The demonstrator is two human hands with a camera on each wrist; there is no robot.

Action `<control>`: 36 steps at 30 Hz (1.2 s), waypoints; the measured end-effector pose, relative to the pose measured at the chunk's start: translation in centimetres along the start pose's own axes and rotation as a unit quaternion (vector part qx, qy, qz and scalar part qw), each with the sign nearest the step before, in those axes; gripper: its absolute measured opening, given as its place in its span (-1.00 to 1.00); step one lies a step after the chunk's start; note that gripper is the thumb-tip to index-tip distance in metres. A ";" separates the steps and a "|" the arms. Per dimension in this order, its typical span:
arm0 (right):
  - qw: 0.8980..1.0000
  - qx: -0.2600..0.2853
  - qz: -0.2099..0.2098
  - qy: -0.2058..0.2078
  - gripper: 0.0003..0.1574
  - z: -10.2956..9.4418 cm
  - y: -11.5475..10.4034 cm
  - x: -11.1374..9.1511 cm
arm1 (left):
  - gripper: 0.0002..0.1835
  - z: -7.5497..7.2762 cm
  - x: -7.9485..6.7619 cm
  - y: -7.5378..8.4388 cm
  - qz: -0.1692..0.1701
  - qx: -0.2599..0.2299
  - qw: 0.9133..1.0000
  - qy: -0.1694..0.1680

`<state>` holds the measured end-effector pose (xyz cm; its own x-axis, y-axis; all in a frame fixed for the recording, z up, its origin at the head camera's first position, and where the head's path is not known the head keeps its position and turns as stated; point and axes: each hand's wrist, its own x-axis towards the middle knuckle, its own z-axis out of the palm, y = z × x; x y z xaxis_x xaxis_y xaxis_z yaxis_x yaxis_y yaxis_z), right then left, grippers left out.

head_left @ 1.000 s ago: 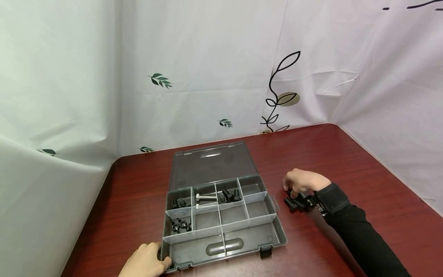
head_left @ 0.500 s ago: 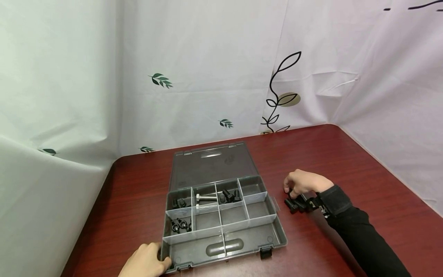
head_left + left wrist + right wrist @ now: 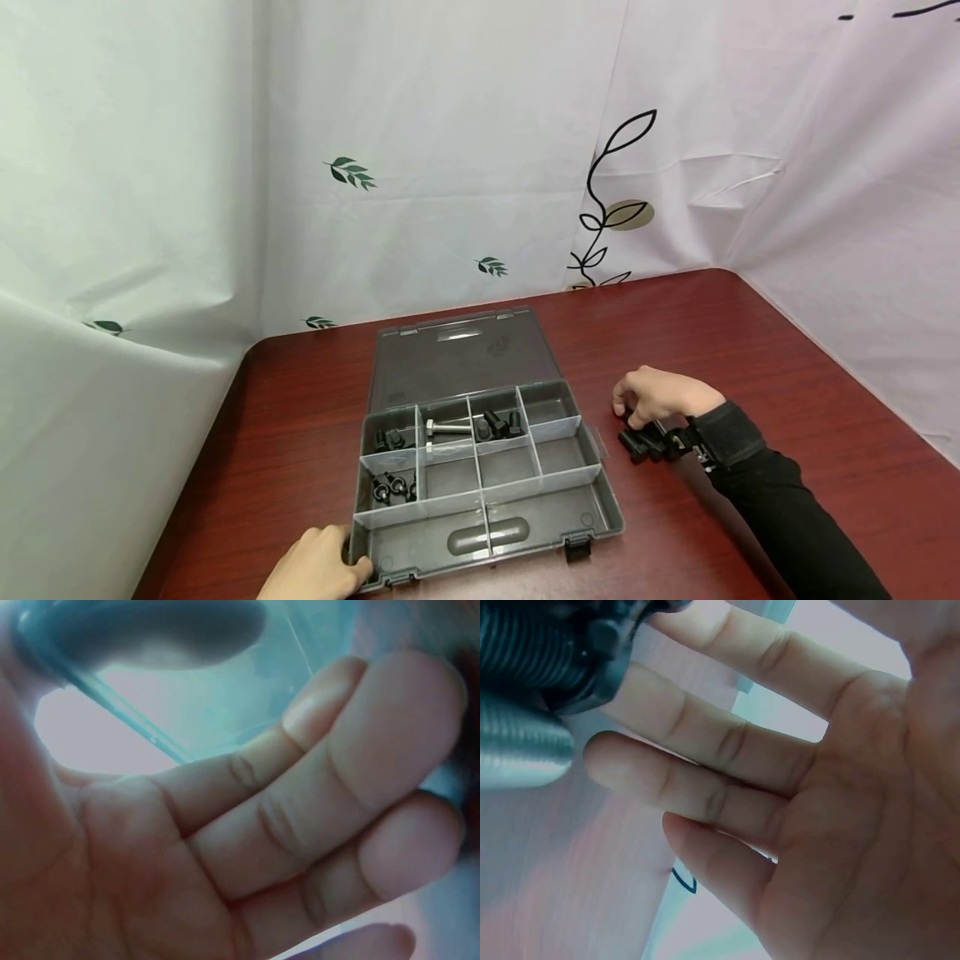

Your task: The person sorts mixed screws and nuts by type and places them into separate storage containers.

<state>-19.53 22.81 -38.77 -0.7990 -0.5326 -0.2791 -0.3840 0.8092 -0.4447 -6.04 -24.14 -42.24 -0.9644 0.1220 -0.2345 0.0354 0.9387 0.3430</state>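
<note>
My left hand (image 3: 313, 563) grips the near left corner of a grey clear plastic organizer box (image 3: 427, 505). Its thumb hooks over the wall to the inside; in the left wrist view the fingers (image 3: 300, 802) lie along the outside. To the right of the box, my right hand (image 3: 660, 392) reaches down to a small pile of black bolts (image 3: 636, 446). Thumb and forefinger pinch a dark bolt there, mostly hidden by the hand. The right wrist view shows a black threaded bolt (image 3: 540, 645) and a silver threaded bolt (image 3: 521, 746) close by the fingertips.
The box's lid (image 3: 465, 358) lies folded back flat behind it. Its compartments hold silver bolts (image 3: 448, 428), black bolts (image 3: 495, 423) and black eye bolts (image 3: 397, 483). Front latches (image 3: 577, 548) hang down. The red-brown table (image 3: 720, 333) is bounded by a white patterned cloth (image 3: 450, 108).
The right hand stays at the bolt pile, with only a very slight shift. The left hand and the box look the same; the view has moved a little.
</note>
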 end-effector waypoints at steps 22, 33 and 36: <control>1.000 -0.013 -0.003 0.004 -0.78 0.2 -0.6 0.4 | -0.77 -0.1 -0.4 0.3 0.018 -0.005 0.999 0.026; 1.000 -0.003 -0.005 0.017 -0.79 -0.6 -1.1 0.0 | -0.76 -0.1 -0.3 0.2 0.009 -0.005 1.000 0.013; 1.000 -0.002 -0.013 0.018 -0.79 -0.9 -1.2 0.0 | -0.76 -0.1 -0.2 0.1 0.003 -0.003 1.000 0.004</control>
<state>-19.44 22.05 -37.50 -0.8044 -0.5447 -0.2371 -0.4073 0.7963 -0.4473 -5.87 -24.07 -42.08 -0.9665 0.1247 -0.2243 0.0395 0.9359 0.3502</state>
